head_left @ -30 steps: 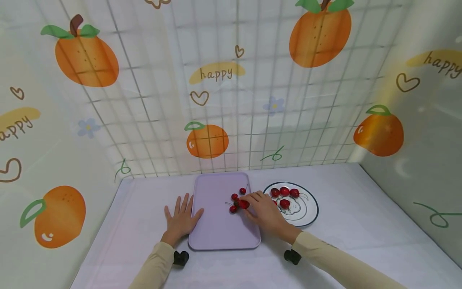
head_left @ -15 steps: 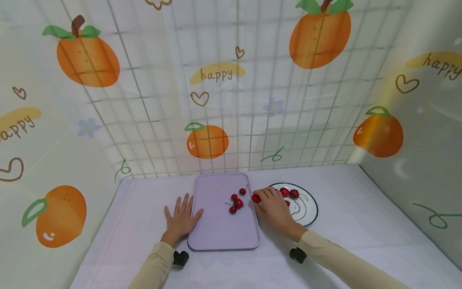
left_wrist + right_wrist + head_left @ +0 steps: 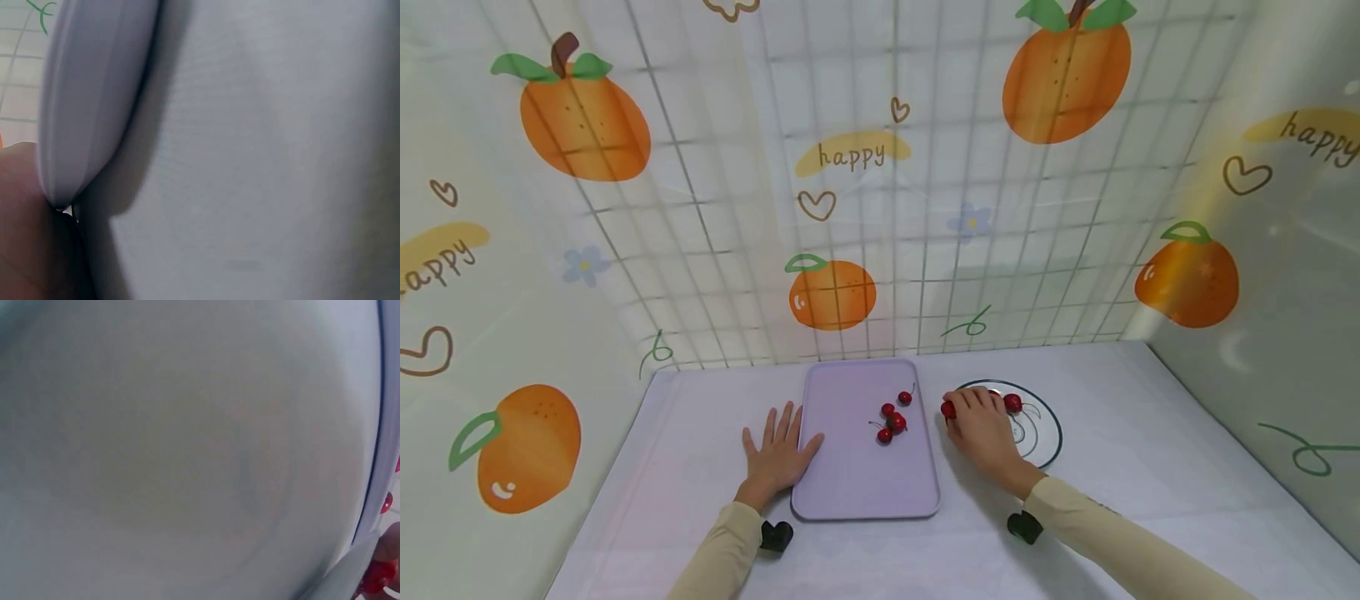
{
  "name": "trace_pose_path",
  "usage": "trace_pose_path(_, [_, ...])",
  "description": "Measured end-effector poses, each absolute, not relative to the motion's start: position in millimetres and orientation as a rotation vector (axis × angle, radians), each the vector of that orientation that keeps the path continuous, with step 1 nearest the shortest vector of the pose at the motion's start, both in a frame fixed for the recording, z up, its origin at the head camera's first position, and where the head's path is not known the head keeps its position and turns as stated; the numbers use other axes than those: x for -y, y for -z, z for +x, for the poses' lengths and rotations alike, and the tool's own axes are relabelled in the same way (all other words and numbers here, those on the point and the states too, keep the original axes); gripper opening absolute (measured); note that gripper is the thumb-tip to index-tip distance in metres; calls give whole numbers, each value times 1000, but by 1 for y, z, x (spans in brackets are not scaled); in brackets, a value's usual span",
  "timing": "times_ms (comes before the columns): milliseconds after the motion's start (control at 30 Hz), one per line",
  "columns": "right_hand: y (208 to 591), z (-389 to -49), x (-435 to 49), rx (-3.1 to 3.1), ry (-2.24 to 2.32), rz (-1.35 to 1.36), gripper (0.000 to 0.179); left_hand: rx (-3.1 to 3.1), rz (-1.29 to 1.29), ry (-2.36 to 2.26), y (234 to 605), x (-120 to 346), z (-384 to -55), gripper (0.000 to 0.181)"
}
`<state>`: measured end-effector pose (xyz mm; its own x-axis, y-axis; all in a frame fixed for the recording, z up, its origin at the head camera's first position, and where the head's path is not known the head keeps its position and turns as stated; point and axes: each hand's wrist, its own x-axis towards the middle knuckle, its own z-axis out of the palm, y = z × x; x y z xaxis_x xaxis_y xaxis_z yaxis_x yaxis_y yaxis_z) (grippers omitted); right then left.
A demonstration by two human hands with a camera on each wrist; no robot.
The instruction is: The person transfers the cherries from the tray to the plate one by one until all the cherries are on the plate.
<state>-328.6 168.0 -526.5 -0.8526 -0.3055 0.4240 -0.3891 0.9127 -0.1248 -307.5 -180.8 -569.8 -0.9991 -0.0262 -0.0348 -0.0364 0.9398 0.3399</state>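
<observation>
My right hand (image 3: 985, 429) pinches a red cherry (image 3: 948, 409) at the left rim of a white plate (image 3: 1051, 446) with a dark edge line. The cherry also shows at the fingers, low in the right wrist view's corner. Another cherry (image 3: 1012, 403) lies on the plate; the hand hides much of the rest. My left hand (image 3: 777, 454) lies flat, fingers spread, its thumb over the left rim of a lilac tray (image 3: 850, 483). Several cherries sit on the tray's right side, among them a larger one (image 3: 897, 423) and a stemmed one (image 3: 905, 398).
Everything stands on a white-covered table (image 3: 1150, 467). A curtain (image 3: 730, 250) printed with oranges and hearts rises behind it, with a grid showing through. Similar side panels (image 3: 1285, 367) stand at left and right. A dark heart-shaped piece (image 3: 777, 537) sits by the left wrist.
The right hand has moved right, from over the tray to the plate's left rim, with a cherry in its fingers. The left hand and the tray have stayed in place.
</observation>
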Motion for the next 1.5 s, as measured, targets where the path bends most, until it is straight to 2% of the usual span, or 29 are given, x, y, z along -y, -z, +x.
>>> trace_pose_path(633, [528, -327, -174, 2548, -316, 488, 27, -3057, -65, -557, 571, 180, -307, 81])
trace_pose_path(1067, [520, -327, -148, 2666, -372, 507, 32, -3058, -53, -535, 574, 181, -310, 84])
trace_pose_path(1500, [520, -322, -129, 2741, -437, 671, 48, -3062, -52, -541, 574, 182, -310, 84])
